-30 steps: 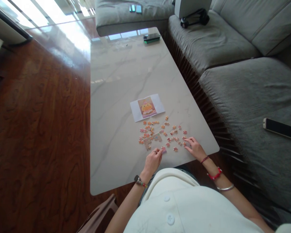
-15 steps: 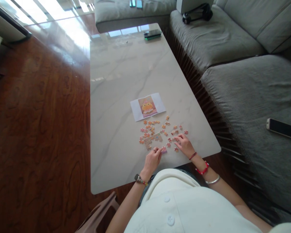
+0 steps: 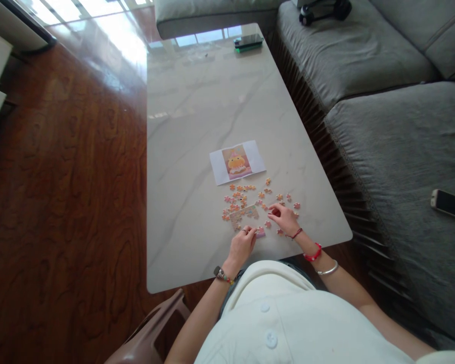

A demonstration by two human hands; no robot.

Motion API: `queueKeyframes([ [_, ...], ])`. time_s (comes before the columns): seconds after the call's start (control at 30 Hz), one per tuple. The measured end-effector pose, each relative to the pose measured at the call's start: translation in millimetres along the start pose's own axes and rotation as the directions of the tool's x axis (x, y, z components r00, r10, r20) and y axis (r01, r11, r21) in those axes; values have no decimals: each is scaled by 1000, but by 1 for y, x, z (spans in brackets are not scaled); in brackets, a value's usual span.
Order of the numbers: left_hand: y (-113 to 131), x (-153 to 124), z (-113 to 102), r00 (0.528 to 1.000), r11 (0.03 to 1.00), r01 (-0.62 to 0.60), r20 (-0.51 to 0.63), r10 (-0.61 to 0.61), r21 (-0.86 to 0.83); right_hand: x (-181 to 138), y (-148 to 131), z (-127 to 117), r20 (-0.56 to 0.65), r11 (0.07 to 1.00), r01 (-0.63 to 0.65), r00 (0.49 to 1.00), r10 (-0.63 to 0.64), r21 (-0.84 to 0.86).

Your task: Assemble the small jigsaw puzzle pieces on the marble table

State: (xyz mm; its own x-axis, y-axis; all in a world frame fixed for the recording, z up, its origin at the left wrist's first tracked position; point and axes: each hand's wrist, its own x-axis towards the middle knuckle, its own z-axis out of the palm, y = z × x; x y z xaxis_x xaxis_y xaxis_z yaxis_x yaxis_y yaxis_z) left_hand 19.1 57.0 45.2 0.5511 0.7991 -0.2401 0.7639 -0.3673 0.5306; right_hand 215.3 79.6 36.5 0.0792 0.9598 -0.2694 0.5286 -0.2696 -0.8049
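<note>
Nearest me: my cream shirt (image 3: 235, 328), buttoned, and a pinkish-brown plastic stool (image 3: 144, 338) to its left. My left hand (image 3: 243, 243), a watch (image 3: 217, 272) at its wrist, rests at the table's near side. Its fingers are bent, tips touching a small pink-purple puzzle section (image 3: 261, 233); I cannot tell whether they grip it or only steady it. My right hand (image 3: 282, 218), with a red bracelet (image 3: 313, 253) and silver bangle (image 3: 328, 268) up the forearm, is over the loose jigsaw pieces (image 3: 297, 206). Thumb and fingers curve toward each other; whether a piece sits between them, I cannot tell. Just beyond the left hand lies a partly joined corner section (image 3: 234, 216), backed by clustered orange and pink pieces. To the far right, a phone (image 3: 452, 203) lies on the grey sofa (image 3: 398, 136). Past the pieces, a white sheet (image 3: 219, 169) bearing a printed yellow character lies flat on the marble-patterned table (image 3: 182, 192). At the table's far end: a dark device with a green edge (image 3: 248, 42).
</note>
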Motion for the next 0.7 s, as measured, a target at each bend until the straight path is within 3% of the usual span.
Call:
queueKeyframes([
  [0.07, 0, -1, 1, 1000, 1000, -13, 6, 13, -10, -1, -3, 2, 44, 983, -71, 997, 65, 170],
  [0.13, 0, -3, 3, 1000, 1000, -24, 12, 24, -4, -2, -6, 6, 111, 966, -107, 990, 83, 234],
  [0.33, -2, -7, 8, 997, 995, -77, -20, 79, 70, -5, -14, 17, 154, 997, 37, 988, -27, -64],
  [0.7, -1, -8, 17, 986, 967, -126, -83, 148, 223, -5, -18, 25, 250, 932, 93, 968, -3, -349],
])
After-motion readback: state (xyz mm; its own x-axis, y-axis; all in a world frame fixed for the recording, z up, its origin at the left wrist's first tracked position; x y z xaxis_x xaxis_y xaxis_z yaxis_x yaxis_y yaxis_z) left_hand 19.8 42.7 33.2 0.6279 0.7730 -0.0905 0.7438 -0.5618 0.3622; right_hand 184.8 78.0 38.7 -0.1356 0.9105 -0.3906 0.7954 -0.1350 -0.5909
